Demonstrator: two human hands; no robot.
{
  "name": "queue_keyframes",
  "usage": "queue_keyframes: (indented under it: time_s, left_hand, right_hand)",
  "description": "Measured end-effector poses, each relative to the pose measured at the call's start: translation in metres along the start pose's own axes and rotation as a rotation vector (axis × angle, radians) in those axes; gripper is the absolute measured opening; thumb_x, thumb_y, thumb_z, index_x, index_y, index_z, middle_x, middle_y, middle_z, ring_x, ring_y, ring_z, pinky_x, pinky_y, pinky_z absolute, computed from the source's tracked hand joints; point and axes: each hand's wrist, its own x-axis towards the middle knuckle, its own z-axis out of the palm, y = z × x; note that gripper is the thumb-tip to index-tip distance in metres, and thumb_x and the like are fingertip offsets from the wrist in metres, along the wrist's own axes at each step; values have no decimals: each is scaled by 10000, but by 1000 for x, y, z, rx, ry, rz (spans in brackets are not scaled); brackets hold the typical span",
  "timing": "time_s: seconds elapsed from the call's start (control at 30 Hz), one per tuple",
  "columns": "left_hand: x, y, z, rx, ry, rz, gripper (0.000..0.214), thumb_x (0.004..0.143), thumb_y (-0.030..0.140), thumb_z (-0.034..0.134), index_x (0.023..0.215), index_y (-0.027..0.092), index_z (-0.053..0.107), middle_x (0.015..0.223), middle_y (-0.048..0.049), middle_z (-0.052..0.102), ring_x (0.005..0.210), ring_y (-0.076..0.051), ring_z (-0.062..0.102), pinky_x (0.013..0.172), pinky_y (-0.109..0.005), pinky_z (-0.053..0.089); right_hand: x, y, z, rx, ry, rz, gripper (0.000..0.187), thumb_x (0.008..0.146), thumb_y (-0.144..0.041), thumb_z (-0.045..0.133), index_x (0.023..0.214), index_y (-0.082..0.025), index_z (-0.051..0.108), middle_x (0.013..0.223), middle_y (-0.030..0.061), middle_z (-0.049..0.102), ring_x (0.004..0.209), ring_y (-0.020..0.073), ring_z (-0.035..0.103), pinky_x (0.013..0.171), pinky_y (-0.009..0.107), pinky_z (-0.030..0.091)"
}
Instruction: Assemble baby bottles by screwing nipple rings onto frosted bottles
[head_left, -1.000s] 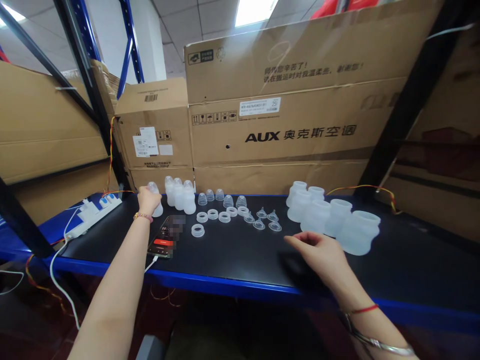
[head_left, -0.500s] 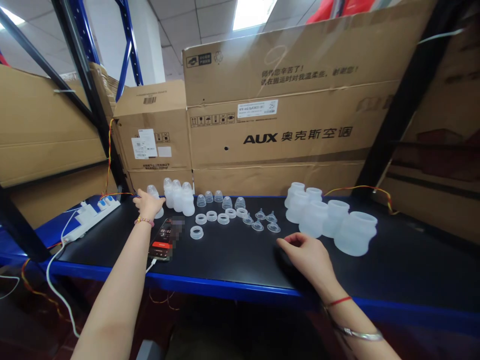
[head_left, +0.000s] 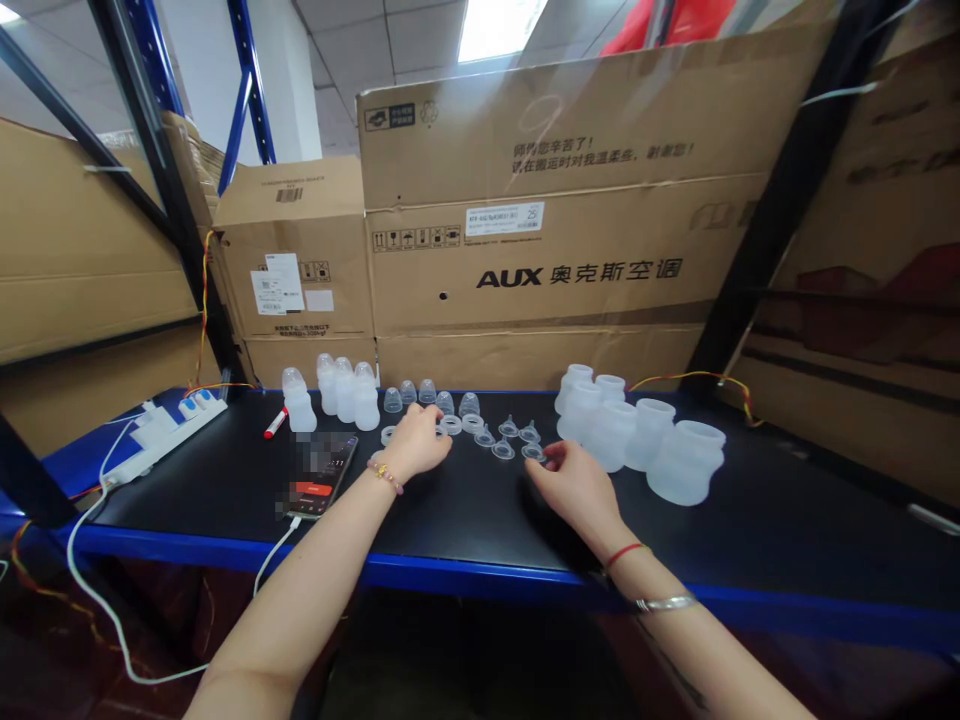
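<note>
My left hand (head_left: pixel 418 440) is over the clear screw rings (head_left: pixel 472 423), thumb and fingers apart beside one and covering part of the group. My right hand (head_left: pixel 576 482) is half curled with its fingers apart, the tips at the edge of the nearest clear bottle nipple (head_left: pixel 533 452). Several more nipples (head_left: pixel 503 450) lie flat between my hands. Behind the rings stand several clear dome caps (head_left: pixel 427 391). Open frosted bottle bodies (head_left: pixel 686 465) stand at the right. Capped baby bottles (head_left: pixel 365 398) stand at the left, one bottle (head_left: pixel 299 402) apart from the others.
A phone (head_left: pixel 324 478) with a charging cable lies near the front edge, left of my left arm. Behind it is a red marker (head_left: pixel 276 424). A power strip (head_left: pixel 165 440) sits at the far left. Cardboard boxes (head_left: pixel 540 330) wall off the back of the black shelf (head_left: pixel 480 520).
My left hand has left the single capped bottle and moved right to the rings, uncovering the marker. My right hand has come closer to the nipples. The view has shifted slightly.
</note>
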Motion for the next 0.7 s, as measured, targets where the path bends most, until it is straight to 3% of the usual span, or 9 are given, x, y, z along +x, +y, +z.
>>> queue_keyframes:
  time_s: [0.1,0.27,0.43,0.57,0.7]
  left_hand:
    - [-5,2,11,31,-66,53,409,765,293,603,1150,154,608,1165,-160,534,998,-287,613,961,-402,439]
    - [2,21,41,-18,-187,173,534,801,396,574,1281,165,540,1274,-166,500,1092,-305,585,1012,-424,423]
    - [18,47,72,3,-209,64,487,841,358,523,1259,112,574,1275,-216,503,1121,-336,578,982,-438,443]
    - [20,50,78,0,-192,19,367,855,313,523,1164,155,640,1255,-182,511,1070,-291,601,960,-408,457]
    - [14,44,68,19,-142,76,298,858,344,557,1060,154,665,1157,-151,570,1119,-278,557,993,-378,433]
  right_hand:
    - [3,-5,-1,-62,27,1,384,736,-382,572,1052,-164,592,864,87,695,751,236,630,599,300,376]
    - [-1,-7,-1,-64,-132,21,151,734,-354,554,718,-212,602,766,74,688,713,217,624,590,289,377]
    - [-4,-6,3,-82,-120,-8,167,743,-359,528,665,-221,583,710,69,672,674,215,612,574,293,369]
    - [-4,-7,5,-85,-124,-22,161,739,-349,527,680,-214,594,721,70,675,677,212,607,572,293,360]
    - [-6,-7,9,-113,-134,-41,187,760,-357,514,727,-210,624,776,67,691,715,215,616,591,296,351]
